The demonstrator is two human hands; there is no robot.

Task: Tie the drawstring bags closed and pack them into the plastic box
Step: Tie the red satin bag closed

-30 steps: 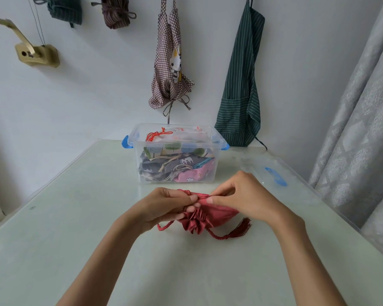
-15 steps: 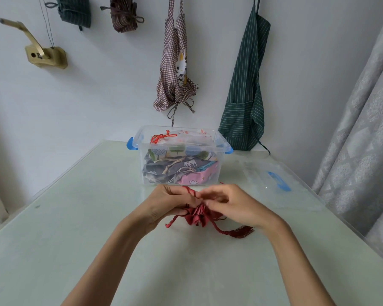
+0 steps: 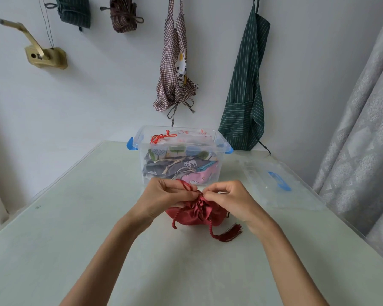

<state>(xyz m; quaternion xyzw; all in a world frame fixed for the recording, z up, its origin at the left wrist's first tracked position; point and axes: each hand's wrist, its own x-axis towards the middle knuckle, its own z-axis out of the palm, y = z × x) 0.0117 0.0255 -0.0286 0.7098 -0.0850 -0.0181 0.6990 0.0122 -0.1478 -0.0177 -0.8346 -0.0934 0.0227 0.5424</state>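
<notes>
Both hands pinching cord at the neck of a red satin bag.

Left hand and right hand each pinch the twisted red cord above the glossy, puckered pouch, which sits under the fingertips on the table; tassel below the right wrist. Beyond the knuckles: clear plastic box, cloth bags inside.

glossy satin bag, clear plastic box
</notes>
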